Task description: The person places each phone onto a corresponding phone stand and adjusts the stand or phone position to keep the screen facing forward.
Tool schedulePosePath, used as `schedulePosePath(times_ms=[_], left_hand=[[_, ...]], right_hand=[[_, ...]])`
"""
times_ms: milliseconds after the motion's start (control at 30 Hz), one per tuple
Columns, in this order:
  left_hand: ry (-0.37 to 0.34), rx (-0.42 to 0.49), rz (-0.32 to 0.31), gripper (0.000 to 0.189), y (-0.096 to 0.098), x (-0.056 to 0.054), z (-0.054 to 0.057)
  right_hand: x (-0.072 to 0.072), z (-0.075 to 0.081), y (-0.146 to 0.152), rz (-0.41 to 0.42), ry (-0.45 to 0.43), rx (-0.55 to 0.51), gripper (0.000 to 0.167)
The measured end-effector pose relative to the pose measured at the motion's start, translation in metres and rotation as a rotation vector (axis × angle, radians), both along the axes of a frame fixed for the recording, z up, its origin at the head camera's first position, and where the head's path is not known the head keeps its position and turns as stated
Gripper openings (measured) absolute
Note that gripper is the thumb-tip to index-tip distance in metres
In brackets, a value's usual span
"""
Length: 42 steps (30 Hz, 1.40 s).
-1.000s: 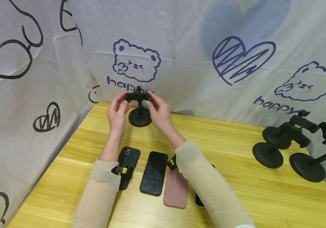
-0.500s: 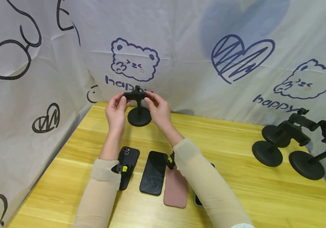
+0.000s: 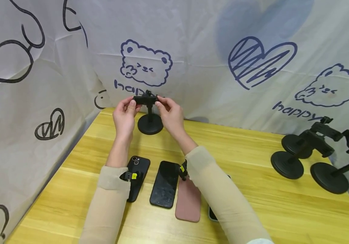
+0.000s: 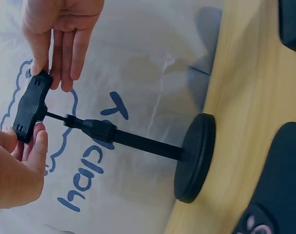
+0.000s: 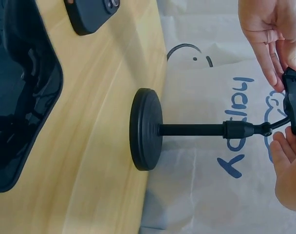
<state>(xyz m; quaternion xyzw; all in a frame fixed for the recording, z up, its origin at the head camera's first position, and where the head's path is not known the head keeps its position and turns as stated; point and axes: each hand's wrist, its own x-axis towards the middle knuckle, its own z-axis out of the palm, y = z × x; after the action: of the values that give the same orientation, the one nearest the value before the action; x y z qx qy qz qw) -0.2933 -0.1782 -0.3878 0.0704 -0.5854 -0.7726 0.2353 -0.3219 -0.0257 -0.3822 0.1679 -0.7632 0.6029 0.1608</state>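
A black phone stand with a round base and an upright pole stands at the back left of the table. Its clamp sits crosswise at the top, on a thin neck. My left hand pinches the clamp's left end, thumb on the front and fingers behind. At the other end my right hand pinches the clamp between thumb and fingers. Between the hands in the right wrist view, the clamp is partly cut off by the frame edge. No phone is in the clamp.
Below the forearms lie a black phone with twin lenses, a dark phone screen up, a pink phone and another phone mostly hidden by the right sleeve. More black stands crowd the right side. A printed cloth hangs behind.
Both thumbs have moved up onto the front of the clamp's ends, and the clamp has tilted slightly. The stand's base and the phones have stayed in place.
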Motion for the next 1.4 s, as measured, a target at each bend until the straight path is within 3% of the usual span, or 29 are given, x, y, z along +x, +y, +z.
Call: schedulePosePath(times_ms=[267, 400, 733, 967, 1200, 1400], left_hand=[[-0.011, -0.015, -0.036, 0.032, -0.005, 0.004, 0.002], [-0.013, -0.086, -0.062, 0.037, -0.007, 0.007, 0.001], [-0.119, -0.549, -0.151, 0.061, -0.013, 0.033, -0.005], [-0.170, -0.795, -0.205, 0.067, -0.015, 0.053, -0.023], [-0.345, -1.052, -0.270, 0.074, -0.013, 0.073, -0.038], [-0.450, -1.235, -0.311, 0.082, -0.008, 0.089, -0.048]], right_hand=[[0.002, 0.002, -0.001, 0.006, -0.039, -0.010, 0.029], [0.003, 0.001, 0.000, 0.003, -0.039, -0.021, 0.028], [0.005, -0.005, -0.001, 0.024, -0.031, -0.039, 0.028], [0.006, -0.005, -0.001, 0.026, -0.024, -0.029, 0.029], [0.006, -0.004, 0.000, 0.027, -0.034, -0.017, 0.030], [0.007, -0.003, -0.001, 0.019, -0.033, -0.002, 0.029]])
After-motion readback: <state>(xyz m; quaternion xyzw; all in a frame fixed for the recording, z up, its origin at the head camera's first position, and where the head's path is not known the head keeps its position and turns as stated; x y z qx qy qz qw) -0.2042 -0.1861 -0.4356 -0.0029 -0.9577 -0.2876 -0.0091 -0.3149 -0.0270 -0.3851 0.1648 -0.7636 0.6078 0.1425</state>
